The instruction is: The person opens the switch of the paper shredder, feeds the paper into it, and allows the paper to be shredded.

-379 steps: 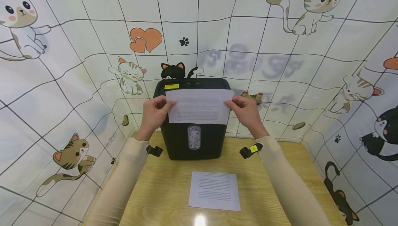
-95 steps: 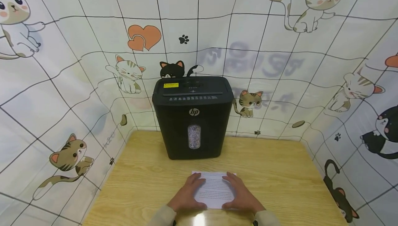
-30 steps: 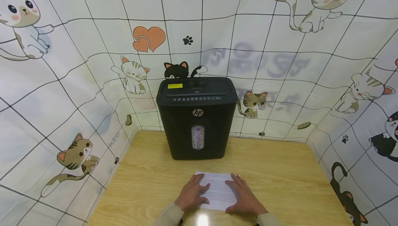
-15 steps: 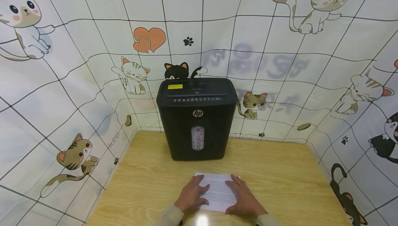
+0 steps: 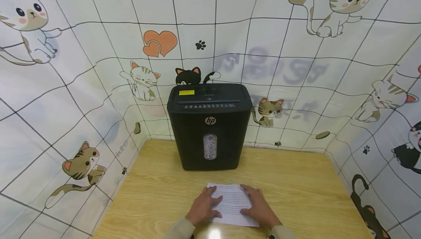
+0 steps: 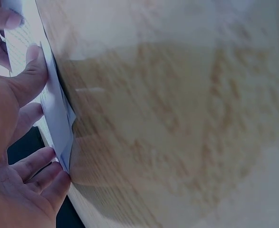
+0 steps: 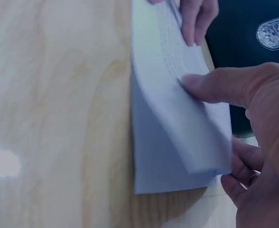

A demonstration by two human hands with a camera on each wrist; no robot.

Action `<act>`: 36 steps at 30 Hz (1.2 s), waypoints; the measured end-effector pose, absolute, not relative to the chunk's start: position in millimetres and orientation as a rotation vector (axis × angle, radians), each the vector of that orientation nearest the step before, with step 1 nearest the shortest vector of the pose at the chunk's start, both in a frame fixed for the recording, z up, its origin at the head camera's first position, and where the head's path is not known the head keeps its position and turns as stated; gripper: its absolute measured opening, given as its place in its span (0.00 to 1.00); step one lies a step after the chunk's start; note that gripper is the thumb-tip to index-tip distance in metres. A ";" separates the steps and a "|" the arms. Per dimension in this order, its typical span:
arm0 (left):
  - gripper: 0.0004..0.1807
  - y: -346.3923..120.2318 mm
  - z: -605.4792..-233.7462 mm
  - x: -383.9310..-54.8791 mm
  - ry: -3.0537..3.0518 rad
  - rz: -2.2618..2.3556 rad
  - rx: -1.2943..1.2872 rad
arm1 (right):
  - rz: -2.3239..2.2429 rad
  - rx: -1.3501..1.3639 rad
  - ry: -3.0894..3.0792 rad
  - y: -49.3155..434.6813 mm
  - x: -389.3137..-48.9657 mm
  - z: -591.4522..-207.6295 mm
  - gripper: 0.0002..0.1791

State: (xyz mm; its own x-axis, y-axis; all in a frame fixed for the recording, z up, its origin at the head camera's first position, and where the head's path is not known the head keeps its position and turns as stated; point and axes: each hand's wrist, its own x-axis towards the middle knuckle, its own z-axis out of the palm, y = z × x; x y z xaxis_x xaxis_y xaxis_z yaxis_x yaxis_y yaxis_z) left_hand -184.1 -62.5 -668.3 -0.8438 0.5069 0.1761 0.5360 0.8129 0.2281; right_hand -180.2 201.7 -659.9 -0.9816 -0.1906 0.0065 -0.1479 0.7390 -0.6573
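A small stack of printed paper sheets (image 5: 231, 209) lies on the wooden table before a black HP paper shredder (image 5: 194, 136). My left hand (image 5: 202, 207) rests at the stack's left side, thumb on top and fingertips along its edge. On the other side, my right hand (image 5: 261, 208) has its thumb on the printed face and its fingers at the edge. In the right wrist view the top sheet (image 7: 196, 142) bows up near that hand, baring a sheet beneath (image 7: 153, 166). Parts of the stack hide behind both hands.
Shredded paper shows through the shredder's window (image 5: 210, 147). Its feed slot (image 5: 209, 102) runs across the top. A wall covering (image 5: 279, 30) with cartoon cats encloses the table (image 5: 296, 180) at the back and sides.
A sheet held up before the shredder in the oldest frame is gone from sight. Both hands have come down to the stack. Just now the right fingers bend the top sheet's right side upward.
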 end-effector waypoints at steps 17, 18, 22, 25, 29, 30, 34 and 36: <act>0.36 -64.9 -666.0 -182.3 -2.878 -0.440 -0.858 | -1.420 -0.180 2.703 199.8 -190.3 -656.4 0.46; 0.36 -64.8 -665.4 -181.6 -2.889 -0.450 -0.853 | -1.478 -0.151 2.670 200.0 -190.6 -655.7 0.46; 0.36 -64.0 -663.6 -180.6 -2.914 -0.477 -0.838 | -1.713 0.006 2.542 202.1 -190.6 -651.8 0.49; 0.36 -63.7 -665.4 -181.0 -2.909 -0.479 -0.838 | -1.852 0.109 2.444 204.0 -190.3 -649.2 0.53; 0.37 -64.5 -668.9 -182.1 -2.899 -0.506 -0.840 | -1.927 0.181 2.371 206.3 -191.5 -650.1 0.59; 0.38 -64.8 -668.8 -182.1 -2.901 -0.524 -0.836 | -1.910 0.207 2.376 206.5 -191.9 -650.1 0.58; 0.44 -64.5 -666.0 -182.0 -2.924 -0.630 -0.799 | -1.851 0.289 2.388 207.5 -191.1 -651.6 0.41; 0.49 -63.9 -665.5 -182.1 -2.940 -0.691 -0.760 | -1.842 0.305 2.390 208.2 -189.0 -652.0 0.28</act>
State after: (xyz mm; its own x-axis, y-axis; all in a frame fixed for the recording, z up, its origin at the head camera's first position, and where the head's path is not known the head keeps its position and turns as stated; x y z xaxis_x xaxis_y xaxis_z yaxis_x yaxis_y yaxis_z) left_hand -182.1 -63.9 -665.5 -0.8805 0.4545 0.1345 0.4668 0.7824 0.4122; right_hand -189.0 208.2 -652.0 -0.9739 0.0920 -0.2075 0.2241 0.2444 -0.9434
